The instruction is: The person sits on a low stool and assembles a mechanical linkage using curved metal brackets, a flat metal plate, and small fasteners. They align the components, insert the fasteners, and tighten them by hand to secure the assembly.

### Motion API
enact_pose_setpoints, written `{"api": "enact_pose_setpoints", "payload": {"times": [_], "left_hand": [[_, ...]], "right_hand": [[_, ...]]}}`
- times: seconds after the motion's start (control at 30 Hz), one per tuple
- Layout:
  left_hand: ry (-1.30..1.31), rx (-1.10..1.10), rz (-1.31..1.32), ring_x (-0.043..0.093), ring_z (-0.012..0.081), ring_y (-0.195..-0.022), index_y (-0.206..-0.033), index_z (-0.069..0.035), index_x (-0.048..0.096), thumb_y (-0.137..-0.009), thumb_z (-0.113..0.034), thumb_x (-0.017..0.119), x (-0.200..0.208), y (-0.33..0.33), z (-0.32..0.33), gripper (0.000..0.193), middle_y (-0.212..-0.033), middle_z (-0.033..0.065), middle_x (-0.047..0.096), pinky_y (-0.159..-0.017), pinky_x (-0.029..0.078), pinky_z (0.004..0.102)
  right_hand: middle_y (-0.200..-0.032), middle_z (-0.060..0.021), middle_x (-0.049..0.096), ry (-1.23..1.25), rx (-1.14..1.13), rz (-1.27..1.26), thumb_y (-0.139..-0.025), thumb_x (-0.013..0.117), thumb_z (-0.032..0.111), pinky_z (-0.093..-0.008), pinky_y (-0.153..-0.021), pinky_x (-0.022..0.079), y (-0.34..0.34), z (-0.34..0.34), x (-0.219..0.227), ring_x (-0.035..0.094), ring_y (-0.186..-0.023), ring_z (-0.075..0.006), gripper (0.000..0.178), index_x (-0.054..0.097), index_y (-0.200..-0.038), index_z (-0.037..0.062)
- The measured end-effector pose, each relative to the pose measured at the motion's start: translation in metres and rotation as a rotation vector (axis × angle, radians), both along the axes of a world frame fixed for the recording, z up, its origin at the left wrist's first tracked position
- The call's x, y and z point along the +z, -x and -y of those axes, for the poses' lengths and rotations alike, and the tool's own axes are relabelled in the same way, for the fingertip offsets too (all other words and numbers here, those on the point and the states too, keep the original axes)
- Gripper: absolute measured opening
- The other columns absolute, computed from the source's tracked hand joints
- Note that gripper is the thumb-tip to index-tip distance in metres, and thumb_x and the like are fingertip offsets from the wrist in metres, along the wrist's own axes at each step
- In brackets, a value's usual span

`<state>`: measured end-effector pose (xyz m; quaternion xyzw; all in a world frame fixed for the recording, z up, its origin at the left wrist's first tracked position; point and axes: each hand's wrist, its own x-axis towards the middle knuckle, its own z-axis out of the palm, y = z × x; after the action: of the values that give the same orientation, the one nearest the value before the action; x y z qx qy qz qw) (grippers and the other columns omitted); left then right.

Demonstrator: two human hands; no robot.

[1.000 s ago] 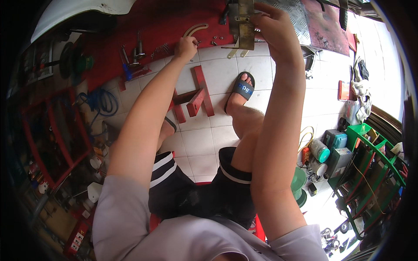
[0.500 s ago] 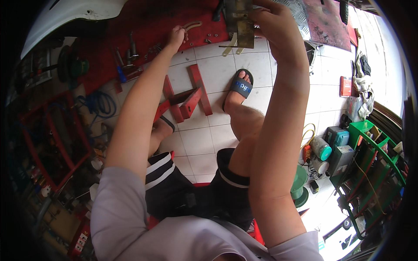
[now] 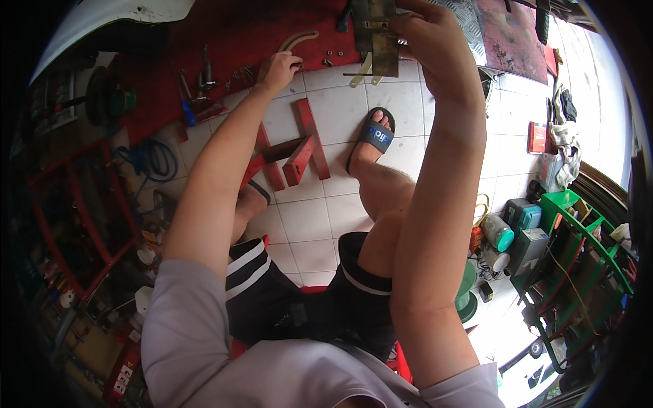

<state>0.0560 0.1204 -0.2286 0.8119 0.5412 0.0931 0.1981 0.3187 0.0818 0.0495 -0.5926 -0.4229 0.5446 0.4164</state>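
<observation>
Head cam, L hand (image 3: 275, 72) drawn back, R hand (image 3: 430, 35) still holding plate (image 3: 385, 54)

A red bench (image 3: 235, 30) is carrying a curved bracket (image 3: 291, 42), with a few nuts (image 3: 340, 53) lying just beside it. Bolts (image 3: 237, 76) are lying farther left, near metal tools (image 3: 206, 66); a blue-handled tool (image 3: 188, 112) is resting at the edge. The tiled floor (image 3: 354, 212) is bearing a red stand (image 3: 311, 129) and coiled hose (image 3: 153, 162).

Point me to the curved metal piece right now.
In the head view, the curved metal piece lies on the red work surface, upper left of centre, just beyond the left hand and left of the metal bracket.
</observation>
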Motion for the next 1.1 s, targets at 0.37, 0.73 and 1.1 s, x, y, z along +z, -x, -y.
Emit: {"api": "enact_pose_setpoints", "payload": {"times": [0.37, 0.73, 1.1], "left_hand": [[0.013, -0.24, -0.116, 0.065, 0.0329, -0.089, -0.094, -0.007, 0.07, -0.08, -0.006, 0.066, 0.012, 0.0, -0.017, 0.015, -0.095, 0.0097, 0.068, -0.077, 0.053, 0.0431], [0.041, 0.329, 0.515, 0.033, 0.0052, -0.055, -0.094, -0.007, 0.075, -0.077, -0.012, 0.078, 0.2, 0.023, 0.029, 0.018, -0.057, -0.0024, 0.035, -0.05, 0.028, 0.0263], [-0.329, 0.407, 0.625, 0.042, 0.008, -0.051, -0.096, -0.006, 0.076, -0.079, -0.002, 0.074, 0.26, 0.055, 0.125, 0.018, -0.061, 0.0055, 0.057, -0.049, 0.034, 0.0259]], "right_hand": [[-0.088, -0.0121, 0.07, 0.013, 0.026, -0.024, -0.078, 0.054, 0.0, -0.0259, -0.064, 0.048, 0.002, -0.006, -0.007, 0.063, -0.072, -0.0141, 0.037, 0.065, -0.114, -0.0051], [-0.101, -0.0175, 0.067, 0.05, 0.088, -0.217, -0.081, 0.062, 0.005, -0.0307, -0.076, 0.056, 0.038, -0.007, -0.036, 0.067, -0.087, -0.0205, 0.048, 0.056, -0.126, -0.0094], [-0.111, -0.0151, 0.065, 0.139, 0.437, -0.301, -0.084, 0.062, 0.004, -0.0331, -0.081, 0.056, 0.145, 0.036, -0.031, 0.065, -0.095, -0.0209, 0.049, 0.053, -0.13, -0.0078]]}}
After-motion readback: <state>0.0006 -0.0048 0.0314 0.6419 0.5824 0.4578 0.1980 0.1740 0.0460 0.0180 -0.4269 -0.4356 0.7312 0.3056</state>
